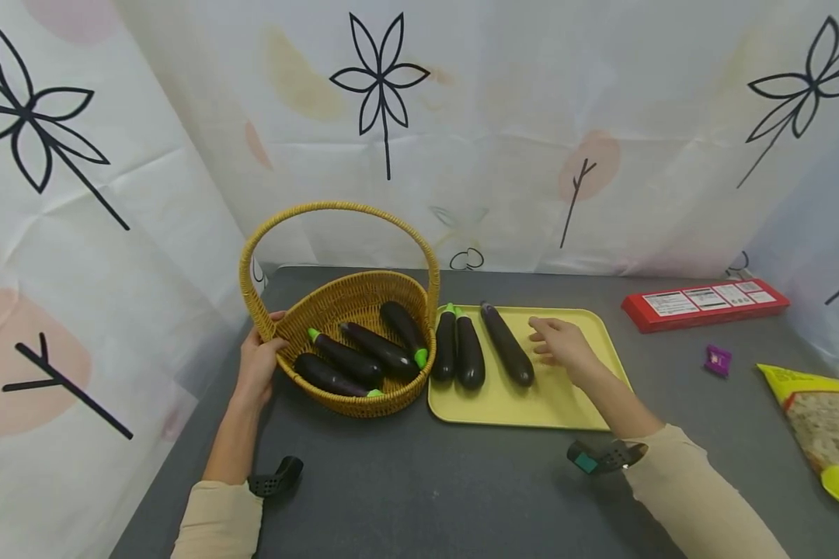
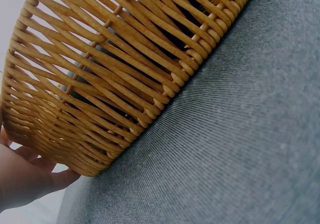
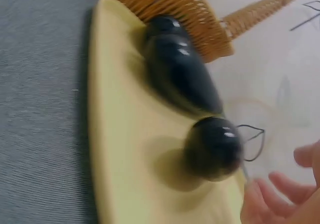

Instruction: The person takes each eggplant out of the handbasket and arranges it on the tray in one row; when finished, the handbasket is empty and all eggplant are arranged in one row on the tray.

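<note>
Spotter: What are you getting, biggest first?

Operator: From my end I'm seeing a printed white backdrop (image 1: 503, 101) hanging behind a dark grey table (image 1: 419, 481). The wicker basket (image 1: 363, 405) is resting on the table's left half, its tall handle (image 1: 339, 206) arching overhead, and the yellow tray (image 1: 559, 407) is lying just beside it on the right.

Spotter: And off to the far right?

Operator: A yellow bag (image 1: 828, 419) is running out of my frame at the edge, and a red box (image 1: 706, 305) is lying beyond it.

Spotter: Hands?

Operator: The left hand (image 1: 257, 365) is gripping the basket by its left side, thumb pressing the wicker. The right hand (image 1: 565, 347) is hovering over the tray, fingers loosely bent and apart, holding nothing, just right of the nearest eggplant.

Spotter: I'm counting the eggplants now!

Operator: Four eggplants (image 1: 380, 349) are lying in the basket, some showing green stem ends. On the tray a pair (image 1: 471, 353) is lying side by side near the basket, and a single one (image 1: 506, 349) is slanting apart from them, closest to those fingertips. Smallest of all, a purple packet (image 1: 718, 360) is lying between tray and bag.
</note>
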`<state>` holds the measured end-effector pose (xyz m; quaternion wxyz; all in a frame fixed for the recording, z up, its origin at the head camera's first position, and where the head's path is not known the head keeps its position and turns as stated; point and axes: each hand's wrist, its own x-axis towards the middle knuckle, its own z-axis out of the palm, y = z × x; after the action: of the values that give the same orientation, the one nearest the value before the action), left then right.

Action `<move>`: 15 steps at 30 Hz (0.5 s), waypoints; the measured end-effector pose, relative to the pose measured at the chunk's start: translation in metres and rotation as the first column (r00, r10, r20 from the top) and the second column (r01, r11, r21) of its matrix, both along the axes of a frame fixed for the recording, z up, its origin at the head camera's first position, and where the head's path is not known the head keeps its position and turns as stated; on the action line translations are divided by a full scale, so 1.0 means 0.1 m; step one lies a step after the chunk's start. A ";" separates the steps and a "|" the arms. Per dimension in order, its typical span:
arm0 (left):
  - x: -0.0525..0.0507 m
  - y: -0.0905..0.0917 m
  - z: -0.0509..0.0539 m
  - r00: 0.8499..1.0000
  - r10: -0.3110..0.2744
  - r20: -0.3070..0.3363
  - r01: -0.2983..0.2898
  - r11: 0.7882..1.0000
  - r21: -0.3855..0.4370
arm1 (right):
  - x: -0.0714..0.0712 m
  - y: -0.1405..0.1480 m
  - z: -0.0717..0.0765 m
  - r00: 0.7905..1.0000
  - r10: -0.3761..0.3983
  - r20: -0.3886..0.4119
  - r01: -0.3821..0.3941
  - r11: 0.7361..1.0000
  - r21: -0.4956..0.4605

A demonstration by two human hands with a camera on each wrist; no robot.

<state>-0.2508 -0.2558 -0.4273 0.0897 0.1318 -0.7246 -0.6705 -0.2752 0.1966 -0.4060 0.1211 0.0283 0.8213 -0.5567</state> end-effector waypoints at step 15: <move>-0.02 0.00 -0.02 1.000 0.010 -0.017 -0.010 1.000 0.021 | -0.02 -0.22 0.46 0.898 0.440 0.011 -0.390 0.808 -0.442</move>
<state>-0.2526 -0.2558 -0.4294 0.0980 0.1305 -0.7160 -0.6788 -0.2769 0.1745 -0.3603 0.2891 -0.1479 0.6564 -0.6809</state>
